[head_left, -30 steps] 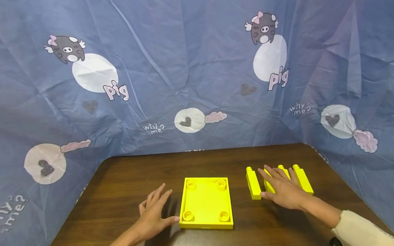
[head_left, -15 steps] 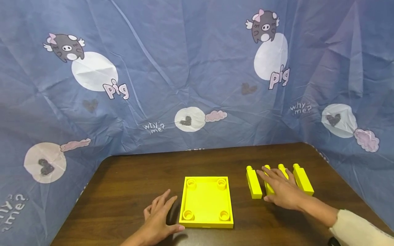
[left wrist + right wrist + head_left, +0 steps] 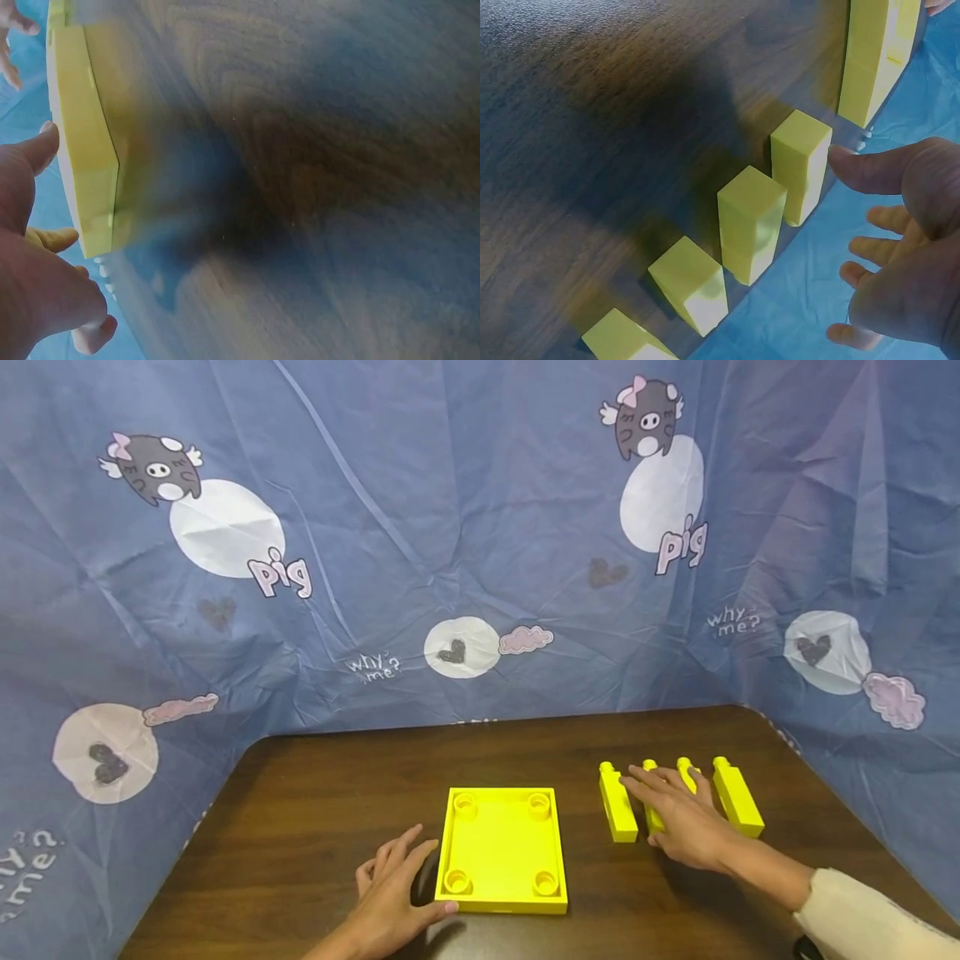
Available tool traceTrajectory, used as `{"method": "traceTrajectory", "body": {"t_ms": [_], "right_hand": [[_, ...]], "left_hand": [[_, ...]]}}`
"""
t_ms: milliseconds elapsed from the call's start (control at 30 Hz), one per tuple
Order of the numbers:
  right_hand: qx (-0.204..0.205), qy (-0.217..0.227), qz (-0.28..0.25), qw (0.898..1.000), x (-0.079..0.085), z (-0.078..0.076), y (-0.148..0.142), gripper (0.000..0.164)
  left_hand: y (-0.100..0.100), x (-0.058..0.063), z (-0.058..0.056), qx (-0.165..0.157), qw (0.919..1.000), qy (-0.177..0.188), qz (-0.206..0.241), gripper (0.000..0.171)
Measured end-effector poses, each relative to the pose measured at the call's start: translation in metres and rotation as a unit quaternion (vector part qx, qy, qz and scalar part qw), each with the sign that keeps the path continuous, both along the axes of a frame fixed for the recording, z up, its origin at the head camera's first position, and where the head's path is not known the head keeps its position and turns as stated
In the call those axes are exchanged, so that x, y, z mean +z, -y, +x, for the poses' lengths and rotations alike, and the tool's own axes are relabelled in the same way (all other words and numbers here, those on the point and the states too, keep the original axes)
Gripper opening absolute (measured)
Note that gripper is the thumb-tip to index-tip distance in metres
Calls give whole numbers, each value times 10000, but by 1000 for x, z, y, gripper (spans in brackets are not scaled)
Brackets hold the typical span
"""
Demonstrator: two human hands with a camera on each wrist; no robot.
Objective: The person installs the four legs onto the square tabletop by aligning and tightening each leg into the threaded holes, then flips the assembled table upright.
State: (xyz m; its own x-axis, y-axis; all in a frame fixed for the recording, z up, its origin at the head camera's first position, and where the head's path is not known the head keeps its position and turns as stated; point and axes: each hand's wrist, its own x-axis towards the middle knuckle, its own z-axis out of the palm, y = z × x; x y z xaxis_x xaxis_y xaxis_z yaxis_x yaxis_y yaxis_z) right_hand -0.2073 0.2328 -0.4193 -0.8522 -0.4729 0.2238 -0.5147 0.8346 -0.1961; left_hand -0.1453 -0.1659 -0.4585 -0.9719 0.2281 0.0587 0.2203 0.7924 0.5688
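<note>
A yellow square panel (image 3: 501,843) with a raised rim and a round socket at each corner lies on the table. My left hand (image 3: 390,893) is at its front left corner, thumb by the front edge and fingers spread beside the left side. Whether the thumb touches it I cannot tell. To the right, several yellow square bars with knobbed ends lie in a row, among them a leftmost bar (image 3: 618,810) and a rightmost bar (image 3: 738,797). My right hand (image 3: 686,822) hovers over the middle bars with loosely spread fingers, partly hiding them. In the right wrist view its thumb looks near a bar (image 3: 801,161).
A dark wooden table (image 3: 337,785) with rounded far corners carries everything. A blue printed cloth (image 3: 375,568) hangs behind it and along both sides.
My left hand has shifted right, bringing its thumb to the panel's front edge. The right hand has drifted slightly left above the bars. The panel and bars stay in place.
</note>
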Motion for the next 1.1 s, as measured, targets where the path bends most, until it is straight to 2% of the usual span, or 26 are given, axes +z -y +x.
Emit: {"method": "traceTrajectory", "body": {"t_ms": [300,633,767,933,1100], "right_hand": [[192,20,-117,9997,-5,-3,6,78],[573,-365,149,9976,-13,-12,4,80],[870,-553,384,9939,-17,-17,4,81],[1177,-742,435,9893,-22,-23,4,78],[1218,-586,580,9891,-25,-28,4,70]], "left_hand": [[-4,-4,0,3,9999,-90,61,77],[-5,-6,-3,100,9998,7,194,70],[-5,-6,-3,118,9996,22,243,70],[-5,-6,-4,98,9996,33,260,70],[-5,-6,-3,78,9996,51,268,70]]}}
